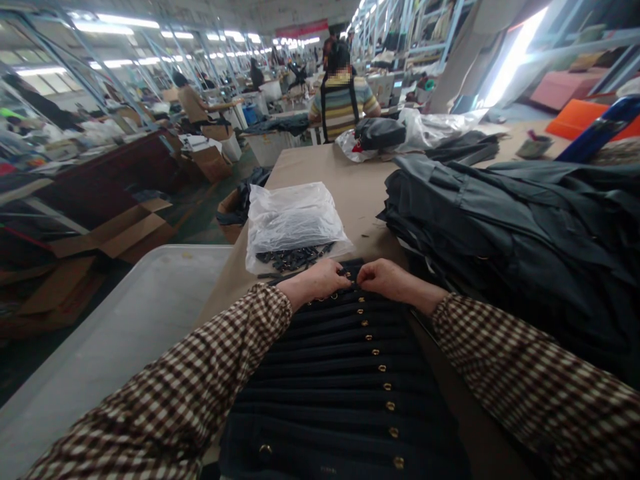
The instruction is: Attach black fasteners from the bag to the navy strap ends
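Navy pleated cloth [345, 373] with a row of brass buttons [379, 368] lies on the bench's [325, 170] near edge, running from the person's body up to both hands. Left hand [320, 281] and right hand [387, 279] sit close together at its far end, fingers curled down and pinching the cloth's top edge. Just beyond the left hand, a clear plastic bag [293, 223] holds small dark pieces that spill at its mouth. A heap of dark garments [520, 227] covers the bench's right side. Off the left edge stands a white plastic bin [125, 333].
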The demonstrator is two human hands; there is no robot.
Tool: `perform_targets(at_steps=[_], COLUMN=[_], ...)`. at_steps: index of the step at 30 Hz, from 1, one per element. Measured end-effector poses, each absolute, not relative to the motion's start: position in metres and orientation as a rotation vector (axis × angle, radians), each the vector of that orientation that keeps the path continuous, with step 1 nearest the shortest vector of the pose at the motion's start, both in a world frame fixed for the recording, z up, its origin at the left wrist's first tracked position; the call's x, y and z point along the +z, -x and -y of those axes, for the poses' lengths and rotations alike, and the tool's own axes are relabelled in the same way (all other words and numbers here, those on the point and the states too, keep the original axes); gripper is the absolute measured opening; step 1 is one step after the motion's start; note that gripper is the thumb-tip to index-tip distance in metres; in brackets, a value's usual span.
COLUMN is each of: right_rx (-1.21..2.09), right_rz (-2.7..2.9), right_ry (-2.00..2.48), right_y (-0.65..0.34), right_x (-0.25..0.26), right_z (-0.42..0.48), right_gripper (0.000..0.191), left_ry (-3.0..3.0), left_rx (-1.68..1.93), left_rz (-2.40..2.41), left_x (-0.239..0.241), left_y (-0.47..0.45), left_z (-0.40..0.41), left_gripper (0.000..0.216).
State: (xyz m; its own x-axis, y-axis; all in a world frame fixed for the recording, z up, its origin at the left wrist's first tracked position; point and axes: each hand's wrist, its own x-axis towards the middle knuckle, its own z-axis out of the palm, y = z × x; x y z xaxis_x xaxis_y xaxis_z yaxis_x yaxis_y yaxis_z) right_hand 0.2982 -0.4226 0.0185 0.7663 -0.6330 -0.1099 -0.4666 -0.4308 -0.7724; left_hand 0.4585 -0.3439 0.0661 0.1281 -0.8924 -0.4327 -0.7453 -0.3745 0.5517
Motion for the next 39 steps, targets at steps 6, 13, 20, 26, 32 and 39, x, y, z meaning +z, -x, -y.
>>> perform_targets(at_steps=[6,13,20,26,32,39], right_rx=[-0.228,-0.208,-0.181,-0.154,-0.206,-0.471], right_rz=[-0.794,-0.791,-0.852,-0.83,-0.788,-0.811], right_ry=[2.08,2.123,2.183,2.269,2.322,2.218], right_y=[-0.295,-0.301,-0.306,-0.308,-0.306,-0.297], right_x=[0.021,0.009,0.008,0.01,0.006,0.03], right_z=[0.423,0.423,0.423,0.422,0.423,0.406], right_gripper=[0.015,0.017,0.019,0.018,0.015,0.008], left_ry=[-2.186,-2.225,-2.225,-2.231,-2.245,-2.115], left_rx=[-1.086,-1.009,-1.001,-0.995,-0.923,-0.974], left_rz=[1.642,1.664,1.682,1.699,1.703,1.481], left_x=[0.065,0.065,0.065,0.068,0.064,0.072], left_y=[-0.459,-0.459,-0.458,-0.453,-0.46,-0.47], left_z=[0.342,0.34,0.342,0.342,0.342,0.334], left_gripper=[0.013,0.009,0.011,0.011,0.006,0.016])
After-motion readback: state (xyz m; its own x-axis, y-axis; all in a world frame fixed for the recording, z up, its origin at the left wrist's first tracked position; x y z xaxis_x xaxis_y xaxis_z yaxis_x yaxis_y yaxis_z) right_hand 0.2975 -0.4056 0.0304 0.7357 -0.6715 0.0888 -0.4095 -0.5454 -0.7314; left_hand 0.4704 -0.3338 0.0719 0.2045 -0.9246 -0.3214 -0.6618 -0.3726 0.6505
